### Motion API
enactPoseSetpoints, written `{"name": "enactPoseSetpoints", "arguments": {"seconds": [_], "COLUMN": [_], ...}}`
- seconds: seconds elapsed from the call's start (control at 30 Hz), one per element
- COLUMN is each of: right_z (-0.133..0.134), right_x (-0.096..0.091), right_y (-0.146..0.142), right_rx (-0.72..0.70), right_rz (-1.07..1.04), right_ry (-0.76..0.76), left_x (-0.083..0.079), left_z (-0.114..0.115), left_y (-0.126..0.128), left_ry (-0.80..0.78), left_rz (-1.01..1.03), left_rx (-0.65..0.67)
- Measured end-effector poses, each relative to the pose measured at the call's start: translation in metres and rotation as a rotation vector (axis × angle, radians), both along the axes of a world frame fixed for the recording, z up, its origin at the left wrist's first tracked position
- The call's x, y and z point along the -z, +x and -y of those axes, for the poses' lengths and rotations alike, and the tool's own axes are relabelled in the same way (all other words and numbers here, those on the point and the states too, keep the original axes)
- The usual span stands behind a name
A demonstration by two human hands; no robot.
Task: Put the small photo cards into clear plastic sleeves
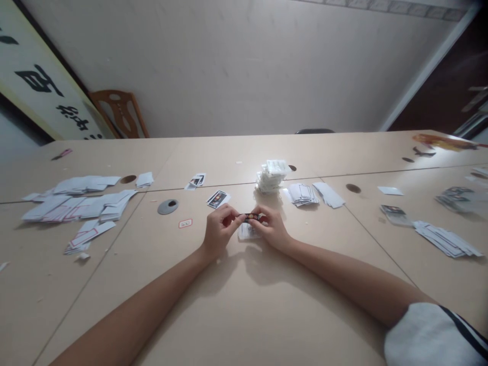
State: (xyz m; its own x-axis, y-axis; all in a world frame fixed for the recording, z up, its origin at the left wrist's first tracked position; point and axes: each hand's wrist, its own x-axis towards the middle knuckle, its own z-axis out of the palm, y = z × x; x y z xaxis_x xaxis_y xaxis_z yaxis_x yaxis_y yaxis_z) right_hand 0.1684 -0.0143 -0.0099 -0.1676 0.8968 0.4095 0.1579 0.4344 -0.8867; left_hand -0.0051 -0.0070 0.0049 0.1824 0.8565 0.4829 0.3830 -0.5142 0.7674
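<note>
Between both hands is a small dark card with orange and light markings (252, 217), seen at a low angle. My left hand (221, 229) pinches its left end between thumb and finger. At the right end, my right hand (273, 229) grips it the same way. Just beneath lies a clear, whitish flat packet (247, 233), partly covered by the fingers. A small stack of dark-faced cards with white borders (218, 199) rests beyond my left hand. Farther off stands a tall pile of clear plastic packets (271, 176).
White paper slips (76, 206) spread over the left of the table (244, 315). More slips (301, 194) and a fanned row (446, 239) lie to the right. A grey round cap (168, 206), a red-edged label (185, 223) and scissors (62, 154) are also there.
</note>
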Motion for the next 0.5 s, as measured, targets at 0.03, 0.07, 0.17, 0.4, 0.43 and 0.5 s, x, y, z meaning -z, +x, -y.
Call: {"name": "enactPoseSetpoints", "arguments": {"seconds": [0.03,0.07,0.17,0.4,0.43,0.5], "right_z": [-0.0014,-0.0025,-0.0041,-0.0048,-0.0052,-0.0062], "right_x": [0.0012,0.0023,0.0045,0.0052,0.0052,0.0055], "right_y": [-0.0004,-0.0007,-0.001,-0.0003,-0.0003,-0.0001], "right_rx": [0.009,0.017,0.043,0.066,0.055,0.037], "right_rz": [-0.033,-0.061,-0.095,-0.146,-0.162,-0.192], "right_ry": [-0.029,-0.054,-0.087,-0.146,-0.145,-0.142], "left_x": [-0.0004,-0.0006,-0.0007,0.0024,0.0027,0.0035], "left_z": [0.0008,0.0015,0.0021,-0.002,-0.0025,-0.0033], "left_y": [0.0003,0.0005,0.0007,-0.0015,-0.0016,-0.0016], "left_ry": [0.016,0.028,0.029,-0.022,-0.027,-0.042], "left_rz": [-0.005,-0.01,-0.022,-0.035,-0.027,-0.002], "left_rx": [-0.003,-0.006,-0.016,-0.003,-0.003,-0.001]}}
